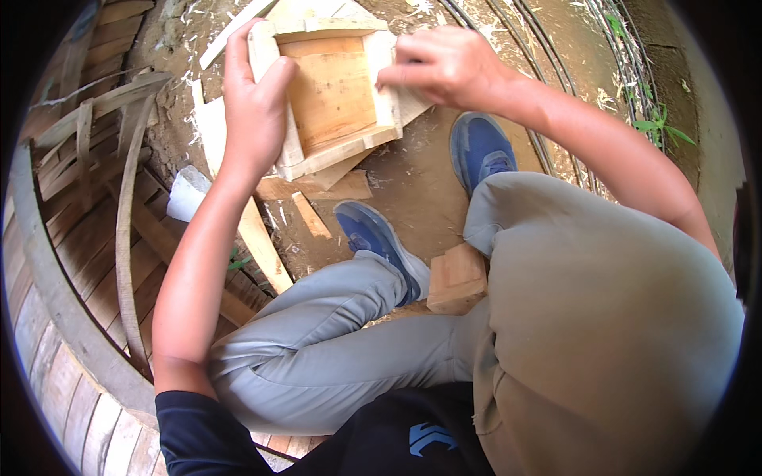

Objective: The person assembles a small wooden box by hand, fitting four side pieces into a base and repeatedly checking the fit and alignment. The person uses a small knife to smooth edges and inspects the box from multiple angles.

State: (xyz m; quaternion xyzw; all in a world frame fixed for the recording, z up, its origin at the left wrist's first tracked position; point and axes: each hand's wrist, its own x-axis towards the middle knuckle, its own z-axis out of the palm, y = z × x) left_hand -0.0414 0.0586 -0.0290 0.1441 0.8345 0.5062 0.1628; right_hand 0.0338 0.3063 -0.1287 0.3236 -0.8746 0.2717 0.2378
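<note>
In the head view, the box [332, 95] is at the upper centre of the frame, a shallow wooden tray-like piece with pale walls and a yellower bottom, its open side facing up toward you and its outline slightly tilted. Your left hand [255, 115] grasps its left wall, the thumb laid over the top edge and the fingers wrapped round the outer side. Your right hand [454, 70] is at the right wall, its fingers curled and somewhat blurred; you cannot tell from here whether they pinch the wall or only touch it. Pale boards [343, 168] show beneath and around the box, over brown ground [421, 190] strewn with shavings. Below them, left of centre, lie a short strip [311, 215] and a long plank [266, 247] slanting toward your left leg. A white chunk [187, 193] sits just left of your left forearm. Your blue shoes [482, 149] stand near the middle of the frame, with a wooden block [457, 278] just beside the lower one, next to your grey trousers [317, 305]. Curved slats [75, 337] fill the left edge, while dark rods [548, 47] and a green plant [665, 127] are at the upper right.
</note>
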